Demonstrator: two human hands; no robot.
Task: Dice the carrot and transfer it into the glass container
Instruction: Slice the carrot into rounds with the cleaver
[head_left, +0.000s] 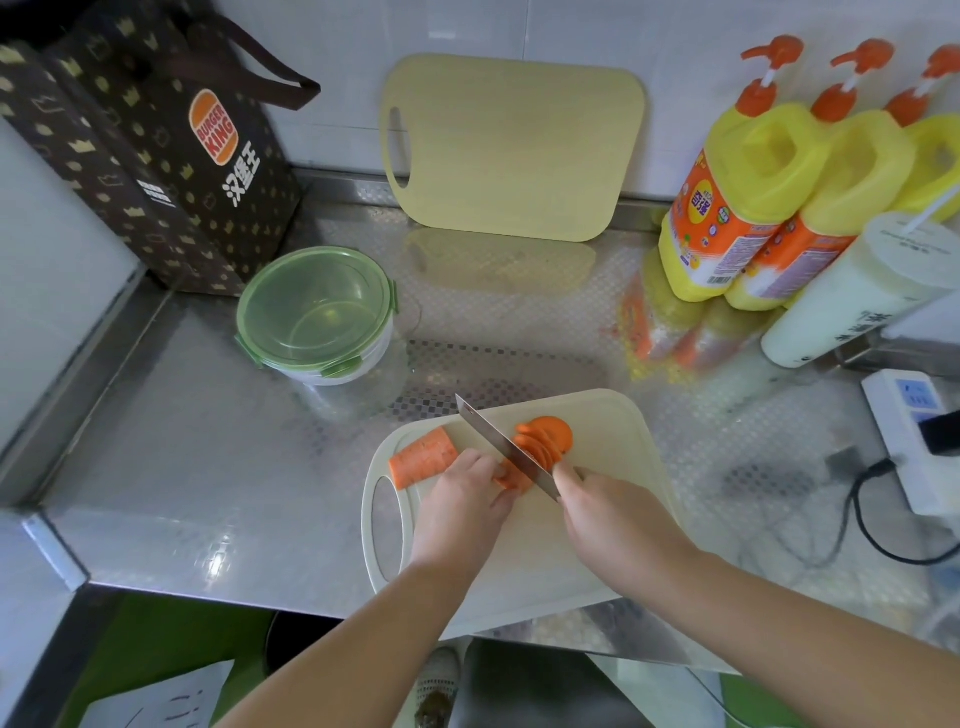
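Observation:
On the white cutting board (613, 431) lies a carrot piece (423, 454) at the left. My left hand (467, 493) holds down another carrot piece (514, 480) with curled fingers. My right hand (602, 501) grips the handle of a knife (498, 447), whose blade stands in the carrot just right of my left fingers. Several cut orange slices (545, 439) lean together to the right of the blade. The round glass container (317, 317) with a green clip lid on it stands on the steel counter to the upper left of the board.
A yellow cutting board (514, 145) leans on the tiled wall. A brown paper bag (156, 150) stands at the back left. Three yellow pump bottles (748, 202) and a white cup (852, 301) crowd the right. A white power strip (914, 436) with cables lies at the right edge.

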